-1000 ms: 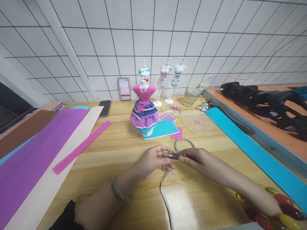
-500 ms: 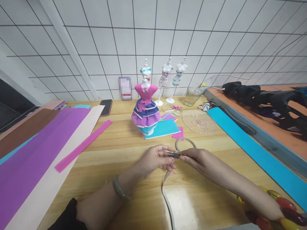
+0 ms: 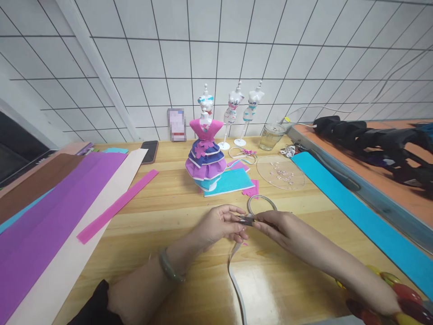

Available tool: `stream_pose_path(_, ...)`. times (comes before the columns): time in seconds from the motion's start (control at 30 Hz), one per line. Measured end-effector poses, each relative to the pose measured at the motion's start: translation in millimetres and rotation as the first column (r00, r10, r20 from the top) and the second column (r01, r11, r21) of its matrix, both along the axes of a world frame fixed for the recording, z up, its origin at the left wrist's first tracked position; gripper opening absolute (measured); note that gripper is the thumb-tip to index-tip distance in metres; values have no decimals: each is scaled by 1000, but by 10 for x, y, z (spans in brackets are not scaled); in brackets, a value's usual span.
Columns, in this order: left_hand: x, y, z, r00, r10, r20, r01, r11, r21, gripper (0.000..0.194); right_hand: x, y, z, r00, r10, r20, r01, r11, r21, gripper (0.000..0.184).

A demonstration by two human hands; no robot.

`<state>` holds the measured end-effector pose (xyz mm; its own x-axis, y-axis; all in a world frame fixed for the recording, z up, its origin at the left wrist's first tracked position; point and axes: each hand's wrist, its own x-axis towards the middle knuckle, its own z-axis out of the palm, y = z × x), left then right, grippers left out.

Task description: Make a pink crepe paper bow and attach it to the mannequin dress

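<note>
My left hand (image 3: 225, 223) has its thumb and fingertips pinched together on a narrow whitish ribbon (image 3: 234, 280). The ribbon hangs from it and runs along the table to the front edge. Between both hands is a small dark tool (image 3: 247, 220) with a pointed metallic end; my right hand (image 3: 275, 223) pinches it, tip toward my left fingers. Its exact kind is too small to tell. A thin greyish loop (image 3: 263, 196) stands just behind my right fingers. Beyond the hands, a small dress form wears a pink, navy and purple tiered dress (image 3: 205, 155).
Behind stand several white mini dress forms (image 3: 255, 98), a glass (image 3: 271, 136) and a clear disc with small gems (image 3: 280, 173). Turquoise fabric (image 3: 233, 181) lies before the dress. Long felt sheets (image 3: 64, 216) cover the left; a blue strip (image 3: 358, 216) lies right.
The dark tool and my right fingers have shifted very slightly. My left hand and the ribbon look the same.
</note>
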<state>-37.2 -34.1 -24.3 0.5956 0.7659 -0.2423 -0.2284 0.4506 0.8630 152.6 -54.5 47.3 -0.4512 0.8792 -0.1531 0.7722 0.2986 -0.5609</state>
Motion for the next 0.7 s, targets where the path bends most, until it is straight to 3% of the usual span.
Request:
stream_pose_path(0.2,5,3,2,1000,6,4,-6,1000,5,51,1,-46,16,1000,-2,30,2,1000,-12,34)
stream_pose_path(0.47,-5,-1,32,1000,0,-11,0,1000,-7,70,56,-112,-74,998,-4,64,-4,993,116,31)
stream_pose_path(0.6,2,11,28,993,63,-95,-61,998,20,53,94,-128,-88,997,-10,70,0,992,129,31)
stream_pose_path(0.7,13,0,23,957,217,-193,-178,963,201,29,103,-143,-102,995,-20,96,5,988,156,29)
